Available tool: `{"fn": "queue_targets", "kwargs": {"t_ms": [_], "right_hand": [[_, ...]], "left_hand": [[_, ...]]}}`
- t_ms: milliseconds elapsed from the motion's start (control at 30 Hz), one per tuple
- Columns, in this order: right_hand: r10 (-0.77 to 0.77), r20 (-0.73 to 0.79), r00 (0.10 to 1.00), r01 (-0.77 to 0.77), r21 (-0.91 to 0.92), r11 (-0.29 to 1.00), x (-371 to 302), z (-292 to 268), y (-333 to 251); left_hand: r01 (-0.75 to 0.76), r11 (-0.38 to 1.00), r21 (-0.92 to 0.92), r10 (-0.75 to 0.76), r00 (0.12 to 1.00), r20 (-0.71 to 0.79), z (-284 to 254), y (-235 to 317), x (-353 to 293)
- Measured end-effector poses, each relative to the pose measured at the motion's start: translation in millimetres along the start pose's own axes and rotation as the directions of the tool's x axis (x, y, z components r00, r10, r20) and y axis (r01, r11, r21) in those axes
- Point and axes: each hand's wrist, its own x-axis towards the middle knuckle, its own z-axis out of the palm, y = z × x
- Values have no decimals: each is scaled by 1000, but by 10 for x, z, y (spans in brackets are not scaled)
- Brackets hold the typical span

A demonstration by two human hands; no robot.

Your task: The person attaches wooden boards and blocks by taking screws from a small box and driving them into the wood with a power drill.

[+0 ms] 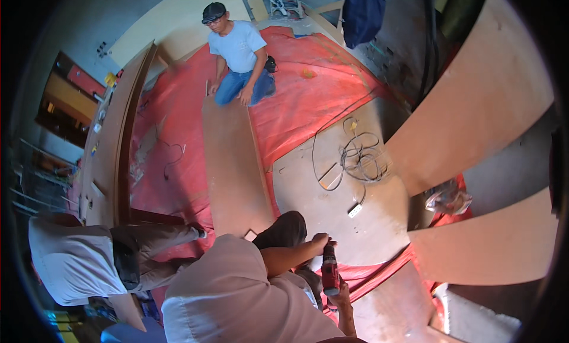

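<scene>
A red and black power drill [329, 271] is held between my two hands in front of my body. My left hand [322, 241] is closed round its dark front end, at the chuck. My right hand [340, 295] grips the drill's other end, its fingers partly hidden behind the tool. Beside my bent knee, a long brown board [234, 159] lies on the red sheet. A small light block [251, 234] sits at the board's near end.
A co-worker [237, 53] kneels at the board's far end; another person [77, 260] bends at the left. A coiled cable [361, 159] and white power strip [354, 211] lie on a pale panel [296, 183]. Large curved panels [474, 100] stand right. Red sheeting [296, 76] covers floor.
</scene>
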Motion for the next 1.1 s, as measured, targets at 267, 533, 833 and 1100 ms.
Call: {"fn": "queue_targets", "kwargs": {"t_ms": [267,533,833,1100], "right_hand": [[35,283,958,113,-489,865,1459,-562,-1149],[8,672,741,423,-475,771,2957,-332,-2394],[116,934,337,807,-350,476,3930,396,-3406],[425,904,-42,881,-167,442,4516,778,-3531]], "left_hand": [[72,973,-219,-58,996,70,31,1171,1033],[-50,820,-570,10,997,-72,-110,2210,718],[-396,388,-832,291,910,-296,-375,2917,-447],[-858,141,-493,212,513,-832,-492,1424,159]]}}
